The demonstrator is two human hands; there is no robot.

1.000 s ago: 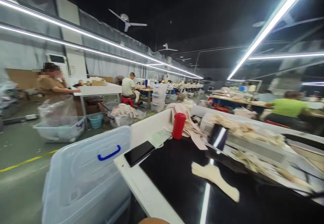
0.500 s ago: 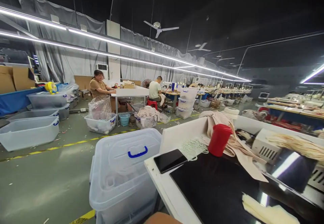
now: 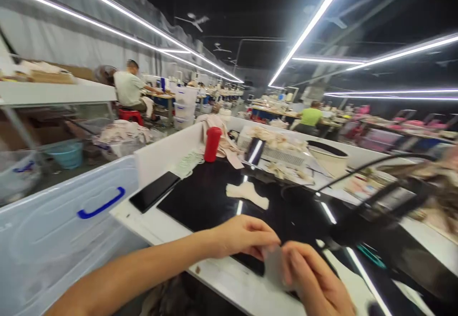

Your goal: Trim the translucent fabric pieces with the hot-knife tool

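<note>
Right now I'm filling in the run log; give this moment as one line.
left hand: holding grey piece | right hand: holding same piece, blurred | cream cloth: on black panel, beyond hands | red container: standing

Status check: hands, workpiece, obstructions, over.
Left hand, right hand: pinching blurred flat grey piece. Pale cream fabric piece beyond, on glossy black panel. Blurred black fixture at right.
</note>
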